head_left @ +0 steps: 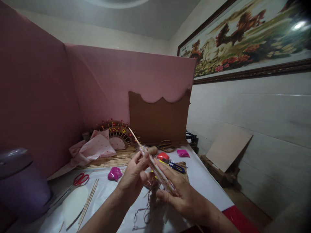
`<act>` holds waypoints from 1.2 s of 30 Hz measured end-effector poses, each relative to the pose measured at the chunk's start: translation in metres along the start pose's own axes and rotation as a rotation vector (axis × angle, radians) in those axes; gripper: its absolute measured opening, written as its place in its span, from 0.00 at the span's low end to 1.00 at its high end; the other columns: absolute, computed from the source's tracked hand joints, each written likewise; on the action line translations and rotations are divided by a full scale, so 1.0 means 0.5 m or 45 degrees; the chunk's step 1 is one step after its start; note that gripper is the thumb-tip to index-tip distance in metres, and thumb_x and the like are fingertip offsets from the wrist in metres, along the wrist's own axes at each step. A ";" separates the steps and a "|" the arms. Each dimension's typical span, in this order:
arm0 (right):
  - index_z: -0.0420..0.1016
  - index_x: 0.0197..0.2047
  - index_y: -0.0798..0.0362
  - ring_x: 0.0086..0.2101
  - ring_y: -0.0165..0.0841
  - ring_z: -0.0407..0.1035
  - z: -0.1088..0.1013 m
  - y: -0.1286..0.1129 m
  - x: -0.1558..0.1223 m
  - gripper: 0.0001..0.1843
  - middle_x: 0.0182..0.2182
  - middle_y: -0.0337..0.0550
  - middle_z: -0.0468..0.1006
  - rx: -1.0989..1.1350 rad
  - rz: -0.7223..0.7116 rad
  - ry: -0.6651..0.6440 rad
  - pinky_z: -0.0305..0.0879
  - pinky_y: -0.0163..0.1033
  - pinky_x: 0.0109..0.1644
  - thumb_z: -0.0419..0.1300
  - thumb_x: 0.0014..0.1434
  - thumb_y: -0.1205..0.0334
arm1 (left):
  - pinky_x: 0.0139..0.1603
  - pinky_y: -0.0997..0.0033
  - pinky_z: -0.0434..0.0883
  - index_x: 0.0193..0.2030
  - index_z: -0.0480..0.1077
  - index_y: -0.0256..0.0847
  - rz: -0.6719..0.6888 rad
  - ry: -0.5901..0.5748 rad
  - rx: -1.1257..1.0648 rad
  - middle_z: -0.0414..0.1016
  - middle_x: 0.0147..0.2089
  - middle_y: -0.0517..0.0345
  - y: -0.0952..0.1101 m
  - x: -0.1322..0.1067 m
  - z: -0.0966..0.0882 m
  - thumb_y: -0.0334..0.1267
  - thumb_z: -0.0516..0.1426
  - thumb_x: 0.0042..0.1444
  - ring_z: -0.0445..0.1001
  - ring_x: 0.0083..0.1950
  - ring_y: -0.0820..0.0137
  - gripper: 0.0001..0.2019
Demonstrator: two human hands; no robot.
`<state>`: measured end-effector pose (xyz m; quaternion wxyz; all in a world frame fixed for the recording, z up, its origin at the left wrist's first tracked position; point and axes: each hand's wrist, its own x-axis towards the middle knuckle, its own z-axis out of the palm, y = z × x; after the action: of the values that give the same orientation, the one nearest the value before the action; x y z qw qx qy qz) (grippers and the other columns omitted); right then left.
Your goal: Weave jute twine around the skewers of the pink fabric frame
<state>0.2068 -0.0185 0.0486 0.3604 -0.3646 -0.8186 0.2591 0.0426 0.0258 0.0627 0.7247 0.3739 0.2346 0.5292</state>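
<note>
My left hand [134, 175] and my right hand [181, 192] both grip a small bundle of thin wooden sticks [155, 168], held slanted above the table. The left fingers pinch its upper part; the right fingers close round its lower end. One stick tip [132, 132] pokes up toward the far left. Loose brown twine [148, 207] hangs below the hands onto the white table sheet [206, 181].
Red-handled scissors [81, 179], a white oval cut-out [74, 204] and loose sticks [89, 199] lie left. A magenta packet [114, 173], red packet [162, 156], pink packet [183, 153], blue snips [176, 166], twine spool [153, 150], decorated fan [118, 132], pink cloth [94, 149] lie ahead. Pink board [109, 84] behind.
</note>
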 end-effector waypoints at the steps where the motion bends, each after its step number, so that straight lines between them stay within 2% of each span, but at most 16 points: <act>1: 0.46 0.68 0.45 0.64 0.42 0.47 0.001 -0.002 -0.001 0.37 0.65 0.47 0.53 -0.032 -0.003 0.006 0.45 0.54 0.67 0.58 0.59 0.59 | 0.32 0.68 0.71 0.45 0.69 0.40 0.003 0.019 -0.019 0.74 0.41 0.51 -0.002 0.000 0.000 0.44 0.62 0.50 0.72 0.33 0.70 0.18; 4: 0.46 0.68 0.45 0.64 0.42 0.48 0.002 -0.006 -0.001 0.37 0.66 0.45 0.53 -0.098 -0.010 0.038 0.45 0.54 0.67 0.57 0.60 0.61 | 0.32 0.68 0.71 0.45 0.71 0.39 0.010 0.016 -0.054 0.73 0.36 0.53 -0.005 0.001 -0.001 0.48 0.60 0.52 0.71 0.30 0.71 0.18; 8: 0.45 0.68 0.45 0.64 0.42 0.48 0.002 -0.006 -0.001 0.34 0.66 0.45 0.52 -0.146 -0.005 0.068 0.47 0.54 0.66 0.54 0.62 0.59 | 0.36 0.67 0.72 0.45 0.72 0.41 0.017 -0.036 -0.006 0.74 0.40 0.54 -0.004 0.001 -0.004 0.37 0.63 0.50 0.73 0.35 0.70 0.15; 11: 0.47 0.68 0.46 0.64 0.41 0.46 0.002 -0.004 -0.001 0.32 0.66 0.45 0.52 -0.173 -0.026 0.077 0.46 0.53 0.67 0.53 0.63 0.58 | 0.42 0.67 0.72 0.46 0.72 0.43 0.028 -0.082 0.033 0.74 0.43 0.54 -0.003 -0.003 -0.002 0.28 0.65 0.46 0.73 0.42 0.68 0.19; 14: 0.46 0.68 0.46 0.65 0.40 0.45 0.002 -0.002 -0.001 0.32 0.66 0.45 0.51 -0.175 -0.019 0.079 0.45 0.52 0.67 0.52 0.64 0.58 | 0.46 0.68 0.71 0.47 0.71 0.43 0.044 -0.127 0.053 0.74 0.45 0.54 -0.004 -0.006 0.003 0.25 0.66 0.43 0.73 0.45 0.67 0.23; 19: 0.47 0.68 0.46 0.65 0.41 0.45 0.003 -0.007 0.000 0.30 0.66 0.45 0.52 -0.154 -0.004 0.090 0.45 0.53 0.67 0.50 0.64 0.56 | 0.43 0.65 0.72 0.46 0.72 0.43 0.045 -0.064 0.036 0.73 0.45 0.54 -0.007 -0.004 0.007 0.36 0.61 0.53 0.72 0.43 0.68 0.13; 22: 0.48 0.68 0.46 0.64 0.41 0.45 0.003 -0.012 0.002 0.30 0.66 0.44 0.52 -0.151 0.001 0.078 0.45 0.53 0.67 0.50 0.64 0.56 | 0.41 0.65 0.72 0.44 0.73 0.42 0.044 -0.026 0.016 0.73 0.42 0.53 -0.007 -0.001 0.005 0.42 0.60 0.54 0.72 0.42 0.68 0.12; 25: 0.48 0.67 0.46 0.65 0.41 0.45 0.003 -0.009 0.002 0.30 0.66 0.45 0.52 -0.150 0.011 0.080 0.44 0.54 0.67 0.50 0.64 0.55 | 0.42 0.63 0.72 0.45 0.73 0.42 0.051 -0.069 0.037 0.73 0.44 0.51 -0.005 0.000 0.002 0.38 0.62 0.52 0.72 0.43 0.66 0.13; 30: 0.47 0.67 0.44 0.64 0.42 0.46 0.005 0.001 -0.001 0.30 0.66 0.44 0.53 -0.124 0.026 0.108 0.46 0.55 0.67 0.51 0.64 0.55 | 0.44 0.66 0.70 0.47 0.72 0.41 0.062 -0.121 0.057 0.75 0.45 0.50 -0.005 -0.004 0.003 0.29 0.67 0.41 0.74 0.44 0.64 0.23; 32: 0.46 0.68 0.44 0.64 0.42 0.46 0.005 0.001 -0.001 0.31 0.66 0.44 0.52 -0.123 0.030 0.105 0.46 0.56 0.67 0.51 0.65 0.55 | 0.45 0.65 0.70 0.47 0.71 0.41 0.071 -0.104 0.059 0.75 0.46 0.49 -0.006 -0.005 0.004 0.30 0.68 0.41 0.74 0.45 0.63 0.23; 36: 0.46 0.68 0.44 0.65 0.41 0.44 0.004 -0.009 0.001 0.30 0.66 0.43 0.52 -0.127 0.015 0.074 0.44 0.55 0.67 0.50 0.65 0.55 | 0.42 0.63 0.71 0.46 0.72 0.41 0.069 -0.070 0.066 0.73 0.47 0.48 -0.006 -0.003 0.002 0.40 0.63 0.51 0.72 0.45 0.64 0.15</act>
<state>0.2031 -0.0210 0.0506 0.3640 -0.3943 -0.8174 0.2095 0.0449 0.0234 0.0608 0.7063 0.4130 0.2181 0.5320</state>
